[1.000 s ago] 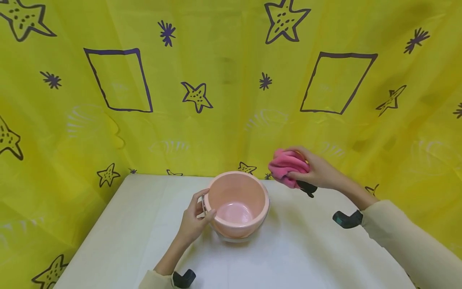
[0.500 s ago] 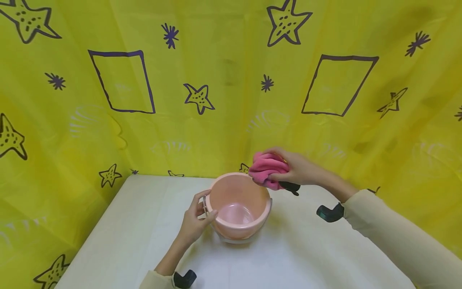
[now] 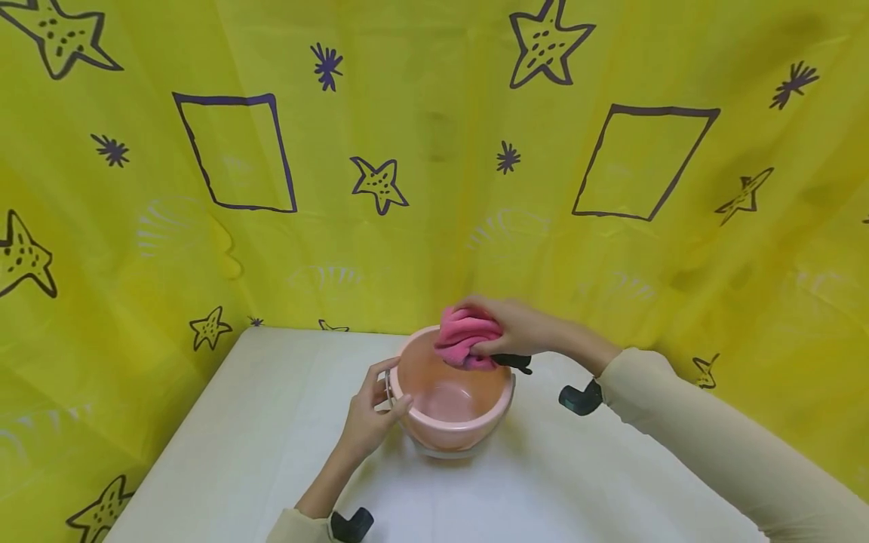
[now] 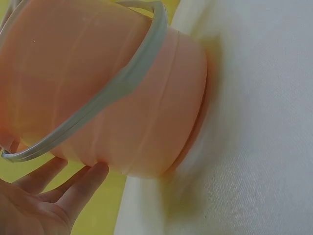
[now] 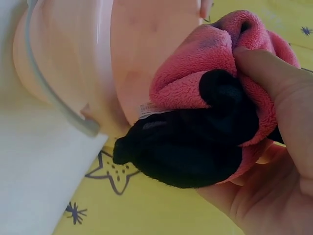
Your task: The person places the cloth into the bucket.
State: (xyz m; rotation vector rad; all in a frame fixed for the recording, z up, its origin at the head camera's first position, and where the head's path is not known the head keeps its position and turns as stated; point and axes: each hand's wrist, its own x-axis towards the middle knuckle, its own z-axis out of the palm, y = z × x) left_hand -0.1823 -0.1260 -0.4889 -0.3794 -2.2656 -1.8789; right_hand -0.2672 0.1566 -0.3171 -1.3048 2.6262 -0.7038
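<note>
A peach-pink bucket (image 3: 453,428) stands on the white table in the head view. My left hand (image 3: 370,415) grips its left side, thumb at the rim and fingers on the outer wall. A pale grey carrying handle (image 4: 128,78) hangs down along the bucket's side in the left wrist view. My right hand (image 3: 519,326) holds a bunched, fuzzy pink cloth-like bundle (image 3: 465,339) over the bucket's far right rim. Black plush parts (image 5: 195,147) and a small white tag (image 5: 151,109) show on that bundle in the right wrist view; its exact kind is unclear.
The white tabletop (image 3: 285,422) spreads around the bucket. Behind and to the sides hangs a yellow curtain (image 3: 434,249) with dark starfish and square outlines, meeting the table's far edge.
My right hand has moved left with the pink bundle, from right of the bucket to over its opening. My left hand keeps its hold on the bucket.
</note>
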